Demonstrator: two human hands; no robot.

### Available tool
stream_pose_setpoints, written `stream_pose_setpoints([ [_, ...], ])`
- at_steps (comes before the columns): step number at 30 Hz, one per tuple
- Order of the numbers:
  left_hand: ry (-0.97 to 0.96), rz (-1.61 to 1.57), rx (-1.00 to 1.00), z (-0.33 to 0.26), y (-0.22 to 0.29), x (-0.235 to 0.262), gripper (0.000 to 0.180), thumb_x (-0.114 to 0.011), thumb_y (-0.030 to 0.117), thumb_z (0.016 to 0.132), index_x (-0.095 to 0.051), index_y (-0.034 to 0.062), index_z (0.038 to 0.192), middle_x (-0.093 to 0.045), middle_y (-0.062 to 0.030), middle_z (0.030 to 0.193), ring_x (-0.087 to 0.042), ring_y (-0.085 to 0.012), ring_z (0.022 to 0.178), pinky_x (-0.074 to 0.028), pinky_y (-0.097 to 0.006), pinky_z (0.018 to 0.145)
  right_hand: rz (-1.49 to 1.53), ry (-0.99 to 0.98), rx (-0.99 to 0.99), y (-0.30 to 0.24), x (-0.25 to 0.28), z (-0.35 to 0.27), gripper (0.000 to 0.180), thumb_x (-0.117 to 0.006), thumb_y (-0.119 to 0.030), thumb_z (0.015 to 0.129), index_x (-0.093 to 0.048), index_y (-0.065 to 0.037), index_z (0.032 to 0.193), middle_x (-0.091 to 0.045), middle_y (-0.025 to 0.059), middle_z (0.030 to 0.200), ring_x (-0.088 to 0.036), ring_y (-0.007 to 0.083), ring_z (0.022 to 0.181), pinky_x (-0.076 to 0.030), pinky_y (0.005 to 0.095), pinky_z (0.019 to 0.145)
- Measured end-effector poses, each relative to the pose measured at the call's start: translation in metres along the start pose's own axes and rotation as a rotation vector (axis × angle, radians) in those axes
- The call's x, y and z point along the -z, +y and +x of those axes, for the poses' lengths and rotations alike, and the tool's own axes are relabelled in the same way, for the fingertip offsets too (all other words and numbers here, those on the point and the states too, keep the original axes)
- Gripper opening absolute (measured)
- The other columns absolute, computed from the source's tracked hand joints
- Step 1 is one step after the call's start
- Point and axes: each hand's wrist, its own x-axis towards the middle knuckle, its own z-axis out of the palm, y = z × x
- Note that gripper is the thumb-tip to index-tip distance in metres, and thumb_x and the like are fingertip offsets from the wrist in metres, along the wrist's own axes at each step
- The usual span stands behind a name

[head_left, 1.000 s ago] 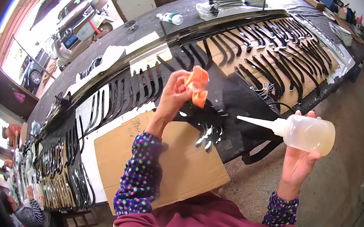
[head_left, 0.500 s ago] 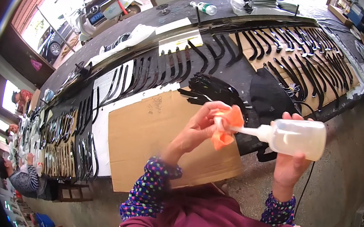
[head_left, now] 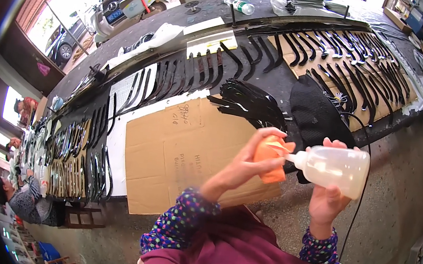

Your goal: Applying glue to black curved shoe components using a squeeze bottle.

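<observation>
An orange cloth [head_left: 270, 158] is bunched in my left hand [head_left: 243, 169], whose fingers are wrapped round it. My right hand [head_left: 326, 203] grips a translucent squeeze bottle [head_left: 337, 170] that lies on its side in the air, nozzle pointing left. The bottle's thin tip reaches the right edge of the cloth; whether it touches cannot be told. Below and behind my hands, a brown cardboard sheet [head_left: 166, 153] covers part of the dark table. A heap of glossy black curved strips [head_left: 250, 102] rests just beyond the cardboard.
Rows of black curved strips [head_left: 358, 92] lie on cardboard at the right. A black mesh item [head_left: 316, 114] sits near the table edge. More strips [head_left: 67, 177] line the left end, where a person [head_left: 31, 204] sits. A plastic bottle [head_left: 243, 7] lies at the back.
The squeeze bottle has moved slightly left and down, its nozzle still at the cloth. My left hand has shifted right and gathered the cloth into a more compact bunch.
</observation>
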Motion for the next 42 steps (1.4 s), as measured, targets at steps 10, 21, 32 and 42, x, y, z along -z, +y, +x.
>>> stream_pose_setpoints([
  [10, 0.234, 0.064, -0.202, -0.010, -0.021, -0.017, 0.027, -0.057, 0.019, 0.083, -0.044, 0.0059, 0.103, -0.051, -0.0056, 0.094, -0.053, -0.0108, 0.082, -0.045, -0.024, 0.071, 0.368, 0.178, -0.216, -0.016, 0.019, 0.007, 0.062, -0.055, -0.038, 0.081, -0.030, -0.007, 0.129, -0.036, 0.0155, 0.127, -0.037, 0.0303, 0.118, -0.035, 0.0613, 0.090],
  [21, 0.240, -0.249, 0.125, 0.071, 0.007, 0.048, 0.041, -0.038, 0.043, 0.089, -0.048, 0.0079, 0.106, -0.062, -0.0117, 0.078, -0.052, -0.0116, 0.054, -0.034, -0.019, 0.043, 0.324, 0.319, -0.016, -0.027, 0.060, 0.041, 0.065, -0.050, -0.040, 0.084, -0.026, -0.002, 0.131, -0.032, 0.0199, 0.132, -0.031, 0.0340, 0.123, -0.029, 0.0578, 0.098],
  [32, -0.076, -0.776, 0.444, 0.076, -0.010, 0.004, 0.039, -0.037, 0.043, 0.090, -0.052, 0.0080, 0.096, -0.056, -0.0029, 0.083, -0.053, -0.0103, 0.061, -0.044, -0.021, 0.053, -0.162, 0.118, 0.068, -0.003, 0.013, 0.062, 0.073, -0.058, -0.044, 0.078, -0.026, -0.005, 0.131, -0.037, 0.0179, 0.125, -0.040, 0.0323, 0.116, -0.042, 0.0570, 0.086],
  [42, 0.410, -0.388, 0.024, 0.108, -0.023, 0.046, 0.016, -0.061, 0.015, 0.077, -0.051, 0.0028, 0.078, -0.055, -0.0051, 0.072, -0.055, -0.0121, 0.064, -0.046, -0.024, 0.059, 0.252, 0.348, 0.021, -0.025, 0.054, 0.080, 0.064, -0.051, -0.042, 0.083, -0.028, -0.003, 0.129, -0.038, 0.0215, 0.123, -0.037, 0.0340, 0.119, -0.041, 0.0575, 0.087],
])
